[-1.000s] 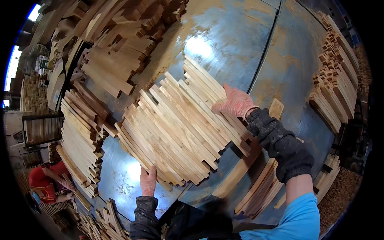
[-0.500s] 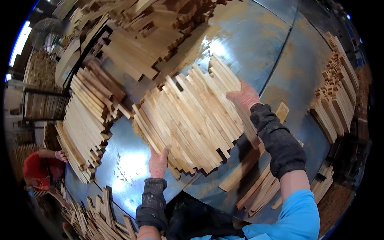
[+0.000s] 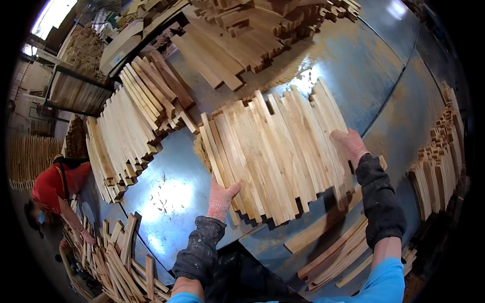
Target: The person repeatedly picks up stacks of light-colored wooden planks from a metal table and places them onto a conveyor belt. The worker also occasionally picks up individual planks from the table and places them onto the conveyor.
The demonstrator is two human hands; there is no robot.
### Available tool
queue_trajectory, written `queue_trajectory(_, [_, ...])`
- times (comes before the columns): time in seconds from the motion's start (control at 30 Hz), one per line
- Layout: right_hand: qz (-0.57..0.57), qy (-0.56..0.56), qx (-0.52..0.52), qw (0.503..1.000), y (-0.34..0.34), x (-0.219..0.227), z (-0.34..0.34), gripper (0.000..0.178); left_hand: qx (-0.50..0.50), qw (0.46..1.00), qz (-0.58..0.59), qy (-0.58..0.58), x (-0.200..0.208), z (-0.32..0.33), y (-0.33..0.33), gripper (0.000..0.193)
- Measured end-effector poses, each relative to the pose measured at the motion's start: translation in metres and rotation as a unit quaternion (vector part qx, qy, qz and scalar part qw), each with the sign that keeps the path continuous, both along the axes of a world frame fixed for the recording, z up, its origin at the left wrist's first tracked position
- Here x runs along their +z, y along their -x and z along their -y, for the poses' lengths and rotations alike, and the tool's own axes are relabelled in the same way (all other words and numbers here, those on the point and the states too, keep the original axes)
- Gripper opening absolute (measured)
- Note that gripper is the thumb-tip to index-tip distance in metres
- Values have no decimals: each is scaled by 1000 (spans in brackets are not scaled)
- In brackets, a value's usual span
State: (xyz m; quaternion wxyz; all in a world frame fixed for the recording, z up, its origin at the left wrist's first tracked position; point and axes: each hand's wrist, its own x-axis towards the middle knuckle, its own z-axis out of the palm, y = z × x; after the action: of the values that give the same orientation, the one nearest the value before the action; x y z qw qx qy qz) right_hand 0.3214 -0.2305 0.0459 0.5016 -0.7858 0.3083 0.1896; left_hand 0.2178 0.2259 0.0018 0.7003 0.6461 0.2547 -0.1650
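Between my hands is a row of pale wooden strips [image 3: 275, 156], packed side by side with uneven ends, over the metal table [image 3: 174, 171]. My left hand [image 3: 221, 198], in a pink glove, grips the row's near left edge, its thumb on top of the strips. At the right edge, my right hand [image 3: 350, 145] clasps the outermost strip, gloved likewise; its lower fingers are out of sight. The two hands squeeze the row from opposite sides. Whether the strips rest fully on the table I cannot tell.
Another row of strips [image 3: 124, 134] lies to the left, with a large wood stack [image 3: 242, 43] behind. Stacked strips [image 3: 439, 166] stand at the right. Loose strips [image 3: 333, 252] lie near my right forearm. A person in red [image 3: 60, 184] bends over a jumbled heap [image 3: 121, 262] at lower left.
The whole view has shifted, so the table and stacks appear farther right. Both hands keep their hold on the row, which looks more upright. The person in red has reached down into the heap.
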Motion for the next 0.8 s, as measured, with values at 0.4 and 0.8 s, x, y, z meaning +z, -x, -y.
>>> queue_trajectory(0.4, [-47, -64, 34, 996, 7, 7, 4, 47, -30, 989, 42, 135, 10, -17, -1, 102])
queue_trajectory(0.8, [64, -224, 23, 972, 88, 74, -19, 46, -16, 996, 36, 75, 69, -48, 76, 120])
